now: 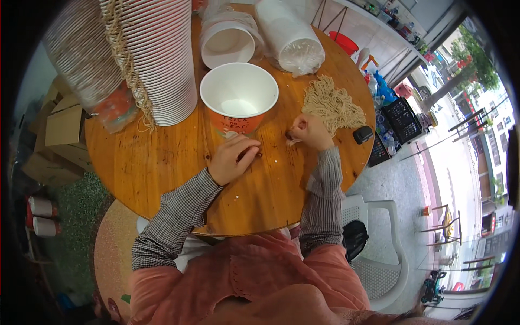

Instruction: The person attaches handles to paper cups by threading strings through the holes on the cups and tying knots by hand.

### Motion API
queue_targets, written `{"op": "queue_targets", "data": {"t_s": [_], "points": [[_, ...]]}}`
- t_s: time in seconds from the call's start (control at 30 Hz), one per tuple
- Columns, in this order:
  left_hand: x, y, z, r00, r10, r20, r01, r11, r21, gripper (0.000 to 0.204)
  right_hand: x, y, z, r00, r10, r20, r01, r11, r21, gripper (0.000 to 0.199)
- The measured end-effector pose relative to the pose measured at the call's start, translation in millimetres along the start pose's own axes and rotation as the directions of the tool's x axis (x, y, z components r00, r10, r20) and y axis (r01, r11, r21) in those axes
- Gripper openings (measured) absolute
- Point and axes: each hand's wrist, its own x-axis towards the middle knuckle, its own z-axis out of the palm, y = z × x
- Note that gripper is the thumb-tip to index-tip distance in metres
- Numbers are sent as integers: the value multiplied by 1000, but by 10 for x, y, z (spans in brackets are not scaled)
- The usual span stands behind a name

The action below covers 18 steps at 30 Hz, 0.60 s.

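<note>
A white-lined paper bucket (239,90) with an orange printed outside stands upright on the round wooden table. Just in front of its base rests my left hand (232,158). Its fingers are curled with the thumb close to them, and whatever they may hold is hidden. To the right of the bucket is my right hand (314,131), closed in a pinch. A small pale bit shows at its fingertips, too small to name. Right beside that hand lies a loose pile of beige twine cords (334,105), at the table's right side.
A tall stack of white paper buckets (162,59) rises at the left, beige cords hanging along it. Plastic-wrapped buckets (292,40) lie at the back. A small black object (362,135) sits near the right edge. A white plastic chair (387,244) stands beside me.
</note>
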Motion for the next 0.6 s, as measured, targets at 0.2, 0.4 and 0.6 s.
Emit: {"op": "queue_targets", "data": {"t_s": [0.2,0.4,0.6], "points": [[63,-98,193,872,-490,-20,348,647,-678,32,-198,-713,1,939,-336,71,124,526,841,3],[4,64,54,704,-624,339,518,125,-846,34,-148,-611,167,938,-341,67,149,570,808,3],[-66,-175,63,708,-626,325,597,285,-750,23,-141,-542,80,943,-305,129,96,625,775,6]]}}
